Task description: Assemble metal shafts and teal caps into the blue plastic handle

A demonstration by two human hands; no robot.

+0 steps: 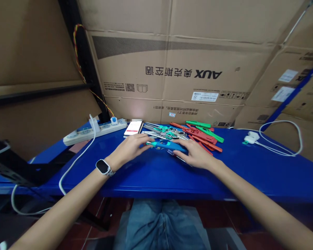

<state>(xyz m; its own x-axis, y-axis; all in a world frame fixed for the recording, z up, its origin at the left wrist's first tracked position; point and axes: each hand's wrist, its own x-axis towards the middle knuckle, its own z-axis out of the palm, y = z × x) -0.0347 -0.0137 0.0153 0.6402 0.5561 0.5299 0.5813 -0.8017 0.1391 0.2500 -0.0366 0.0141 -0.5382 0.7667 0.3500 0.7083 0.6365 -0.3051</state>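
Note:
Over the blue table [135, 173], a blue utility-lighter casing [176, 146] lies crosswise between my hands. My right hand [198, 152] grips its right end, with fingers above and the thumb below. The fingers of my left hand [133, 147] pinch a teal part with a metal tip [151, 143] at the casing's left end. Under my right hand sticks out a thin metal rod [181, 158]; whether the hand touches it I cannot tell. Just behind lies a heap of metal lighter tubes with teal parts [167, 131]. Red casings [203, 134] and green casings [210, 133] are piled behind my right hand.
A phone [134, 128] with a lit screen lies behind my left hand. Farther left is a white power strip [101, 130] with a white cable [78, 161]. A white charger and cable [251, 137] sit at right. Cardboard [182, 83] walls the back.

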